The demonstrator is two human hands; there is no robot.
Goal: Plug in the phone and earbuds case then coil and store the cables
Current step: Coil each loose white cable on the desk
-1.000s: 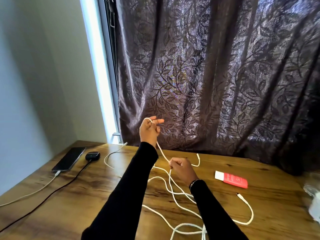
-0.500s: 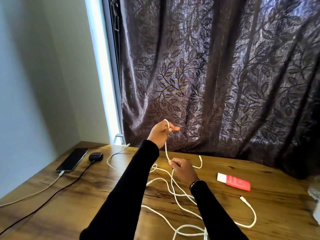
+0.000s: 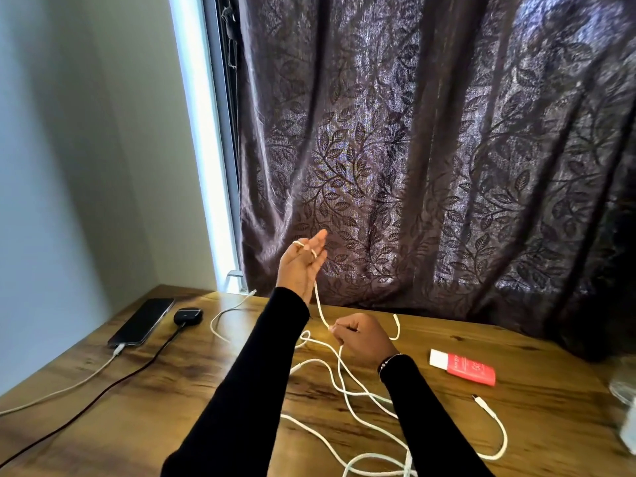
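So, left hand [image 3: 303, 266] loosely hooks white cable [image 3: 347, 376] | right hand [image 3: 364, 337] pinches it | phone [image 3: 142, 321], earbuds case [image 3: 187, 315] far-left on surface [image 3: 172, 390] | red pack [image 3: 463, 367] right

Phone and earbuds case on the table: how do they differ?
The phone is long, flat and rectangular; the earbuds case is small, rounded and thicker. A white cable runs into the phone, a black cable into the earbuds case. Both are dark and lie side by side on the wooden table.

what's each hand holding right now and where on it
Both hold the same white cable. The left hand, raised, has its end looped over the fingers; the right hand pinches it lower down, mid-length, above the table.
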